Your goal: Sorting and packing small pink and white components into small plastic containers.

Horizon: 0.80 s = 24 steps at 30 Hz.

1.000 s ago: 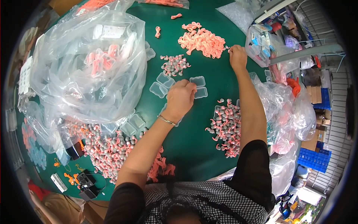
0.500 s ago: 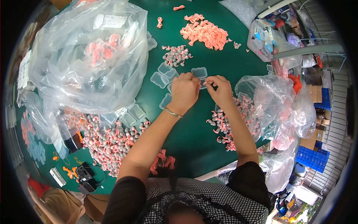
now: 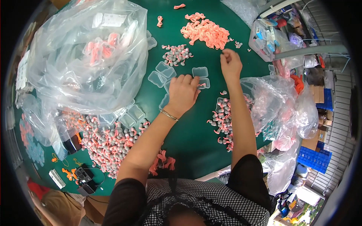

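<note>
The right hand (image 3: pixel 230 66) has moved up from the clear boxes (image 3: pixel 200 72) at frame centre. Over them the left hand (image 3: pixel 183 95) curls — its hold cannot be told; filling seems in hand. Farther, the right fingers bend, content unclear, near the upper-centre cord pile (image 3: pixel 205 34); next picking probably needs light pinch.

The bare left hand (image 3: pixel 183 92) is covering part of a cluster of small clear rectangular plastic boxes (image 3: pixel 164 69). The bare right hand (image 3: pixel 230 64) is hiding the inside of its grip, and its forearm (image 3: pixel 241 113) is covering part of a heap of grey-and-pink curled pieces (image 3: pixel 225 121). The picture's upper edge is cropping the large translucent plastic bag (image 3: pixel 117 81), whose white paper label (image 3: pixel 109 20) is bearing blurred marks.
</note>
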Each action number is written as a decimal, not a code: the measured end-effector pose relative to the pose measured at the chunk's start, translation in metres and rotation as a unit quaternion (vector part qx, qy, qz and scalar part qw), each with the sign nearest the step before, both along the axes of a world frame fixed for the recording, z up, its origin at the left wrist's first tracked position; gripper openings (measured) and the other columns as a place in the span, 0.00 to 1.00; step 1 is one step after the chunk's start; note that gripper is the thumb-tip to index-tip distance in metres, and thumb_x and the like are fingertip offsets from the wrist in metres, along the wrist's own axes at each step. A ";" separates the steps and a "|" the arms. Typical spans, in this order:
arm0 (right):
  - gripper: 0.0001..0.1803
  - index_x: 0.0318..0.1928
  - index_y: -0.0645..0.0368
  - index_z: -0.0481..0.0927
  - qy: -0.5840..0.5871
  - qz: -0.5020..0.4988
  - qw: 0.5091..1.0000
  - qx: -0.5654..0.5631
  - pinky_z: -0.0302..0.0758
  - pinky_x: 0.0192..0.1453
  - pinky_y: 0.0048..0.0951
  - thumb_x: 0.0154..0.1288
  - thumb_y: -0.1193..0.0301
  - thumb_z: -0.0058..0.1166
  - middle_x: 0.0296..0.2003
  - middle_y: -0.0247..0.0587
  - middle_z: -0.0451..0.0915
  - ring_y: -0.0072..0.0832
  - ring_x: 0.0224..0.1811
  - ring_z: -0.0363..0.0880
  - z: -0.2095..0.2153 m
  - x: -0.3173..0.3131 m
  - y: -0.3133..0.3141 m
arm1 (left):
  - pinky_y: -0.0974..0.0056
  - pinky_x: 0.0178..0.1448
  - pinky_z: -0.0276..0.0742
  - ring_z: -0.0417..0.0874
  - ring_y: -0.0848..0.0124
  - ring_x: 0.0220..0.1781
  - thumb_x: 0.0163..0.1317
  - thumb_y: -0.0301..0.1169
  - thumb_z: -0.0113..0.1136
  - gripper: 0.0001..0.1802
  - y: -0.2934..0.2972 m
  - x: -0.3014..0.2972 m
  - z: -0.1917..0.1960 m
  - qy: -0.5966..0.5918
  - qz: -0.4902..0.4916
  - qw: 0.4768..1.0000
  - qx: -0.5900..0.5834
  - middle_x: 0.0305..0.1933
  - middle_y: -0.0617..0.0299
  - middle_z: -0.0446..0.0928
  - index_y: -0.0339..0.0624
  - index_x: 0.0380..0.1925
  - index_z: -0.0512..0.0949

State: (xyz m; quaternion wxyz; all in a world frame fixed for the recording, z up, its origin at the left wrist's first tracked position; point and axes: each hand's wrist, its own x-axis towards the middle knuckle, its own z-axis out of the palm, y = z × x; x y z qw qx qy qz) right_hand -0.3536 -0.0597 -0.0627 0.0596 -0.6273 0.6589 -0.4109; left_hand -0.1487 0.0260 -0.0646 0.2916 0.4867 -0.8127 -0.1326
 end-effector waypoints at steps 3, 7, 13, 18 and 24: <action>0.10 0.39 0.55 0.80 0.041 -0.041 0.998 0.000 0.76 0.38 0.34 0.54 0.75 0.62 0.30 0.38 0.79 0.34 0.33 0.79 -0.028 -0.017 -0.040 | 0.58 0.43 0.64 0.74 0.64 0.41 0.48 0.35 0.68 0.22 0.000 0.000 -0.003 0.012 -0.007 1.000 -0.004 0.36 0.64 0.73 0.46 0.45 0.77; 0.10 0.39 0.56 0.82 0.055 -0.045 0.997 0.023 0.77 0.38 0.34 0.53 0.75 0.63 0.33 0.39 0.80 0.36 0.33 0.80 -0.036 -0.023 -0.047 | 0.58 0.44 0.64 0.74 0.64 0.41 0.49 0.35 0.67 0.21 0.001 0.004 -0.003 0.027 -0.013 1.000 -0.004 0.36 0.64 0.72 0.46 0.45 0.77; 0.07 0.37 0.57 0.83 -0.076 -0.024 0.995 0.060 0.75 0.34 0.27 0.56 0.77 0.61 0.30 0.37 0.80 0.26 0.27 0.79 -0.033 -0.036 -0.007 | 0.58 0.42 0.63 0.74 0.65 0.40 0.48 0.36 0.69 0.23 0.000 0.005 -0.004 0.038 -0.006 0.999 -0.014 0.36 0.65 0.73 0.48 0.46 0.77; 0.04 0.36 0.60 0.82 -0.211 0.065 0.972 0.076 0.71 0.34 0.18 0.61 0.80 0.57 0.31 0.34 0.81 0.18 0.31 0.78 -0.002 -0.007 0.052 | 0.58 0.44 0.64 0.74 0.65 0.42 0.47 0.36 0.68 0.21 0.001 0.007 -0.003 0.031 -0.006 0.999 -0.009 0.36 0.65 0.73 0.47 0.44 0.78; 0.06 0.36 0.58 0.81 -0.064 0.206 0.975 0.040 0.74 0.38 0.28 0.57 0.80 0.58 0.34 0.36 0.80 0.30 0.35 0.79 0.005 0.015 0.082 | 0.58 0.43 0.64 0.74 0.65 0.41 0.46 0.36 0.69 0.20 0.001 0.003 0.000 0.032 -0.003 0.999 -0.010 0.35 0.65 0.73 0.47 0.41 0.78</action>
